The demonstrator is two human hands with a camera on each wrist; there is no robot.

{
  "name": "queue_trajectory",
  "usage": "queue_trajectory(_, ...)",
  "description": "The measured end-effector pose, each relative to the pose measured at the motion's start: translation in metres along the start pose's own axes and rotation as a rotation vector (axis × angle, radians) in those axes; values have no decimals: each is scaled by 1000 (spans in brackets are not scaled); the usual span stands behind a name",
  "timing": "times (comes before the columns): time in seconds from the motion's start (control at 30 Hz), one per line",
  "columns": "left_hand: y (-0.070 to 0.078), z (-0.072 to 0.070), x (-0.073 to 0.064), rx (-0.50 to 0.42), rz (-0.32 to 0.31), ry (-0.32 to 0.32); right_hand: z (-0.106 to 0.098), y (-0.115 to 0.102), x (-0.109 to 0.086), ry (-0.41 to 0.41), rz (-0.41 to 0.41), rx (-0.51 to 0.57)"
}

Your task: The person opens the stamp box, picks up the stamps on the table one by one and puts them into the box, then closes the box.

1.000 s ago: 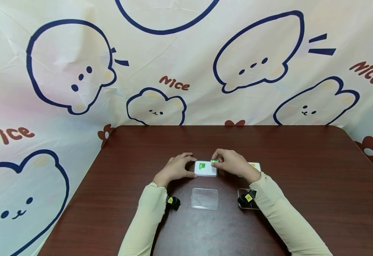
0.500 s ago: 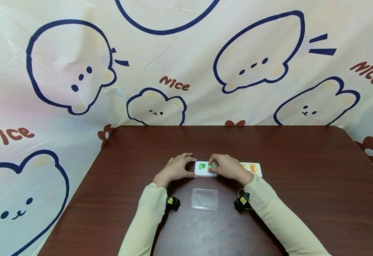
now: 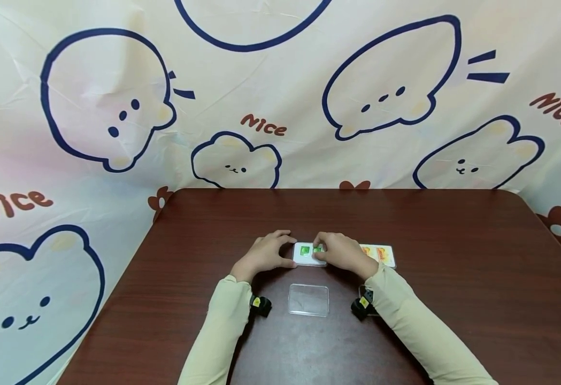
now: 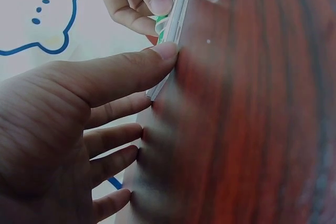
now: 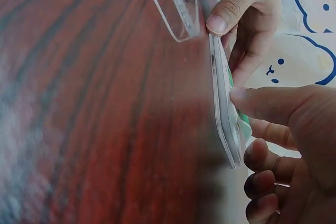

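A flat white rectangular case (image 3: 301,260) lies on the table, with a small green square (image 3: 305,250) on its left half. My left hand (image 3: 263,254) grips the case's left end, the thumb on the near edge and the index finger on the far side, as the left wrist view shows. On the case's right half, my right hand (image 3: 340,251) pinches a small green-and-white piece (image 5: 244,125) between thumb and index finger, down at the case's surface. The fingers hide much of this piece, and its kind is unclear.
A clear plastic lid (image 3: 308,299) lies nearer on the brown table (image 3: 280,347). A second white case with yellow-orange squares (image 3: 383,254) sits to the right, partly behind my right hand. Another clear lid is mostly hidden by my right wrist camera (image 3: 363,306).
My right hand has moved slightly left and down, bringing the green-and-white piece onto the case's right half. More of the yellow-orange case is exposed. My left hand keeps its place.
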State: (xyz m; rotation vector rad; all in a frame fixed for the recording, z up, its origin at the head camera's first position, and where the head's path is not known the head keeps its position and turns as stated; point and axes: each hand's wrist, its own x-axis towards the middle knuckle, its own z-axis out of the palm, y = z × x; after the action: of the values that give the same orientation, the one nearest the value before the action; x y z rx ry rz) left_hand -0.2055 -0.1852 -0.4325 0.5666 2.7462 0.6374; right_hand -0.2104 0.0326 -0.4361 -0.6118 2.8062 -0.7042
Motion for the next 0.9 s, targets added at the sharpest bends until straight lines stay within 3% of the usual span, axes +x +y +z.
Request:
queue_trajectory(0.4,2,0,-1,1,-10,-2,-6,0,-7,17,-4,30)
queue_trajectory(0.9,1,0,1,7,-3,6,-14,1,-28,-7,-46,154)
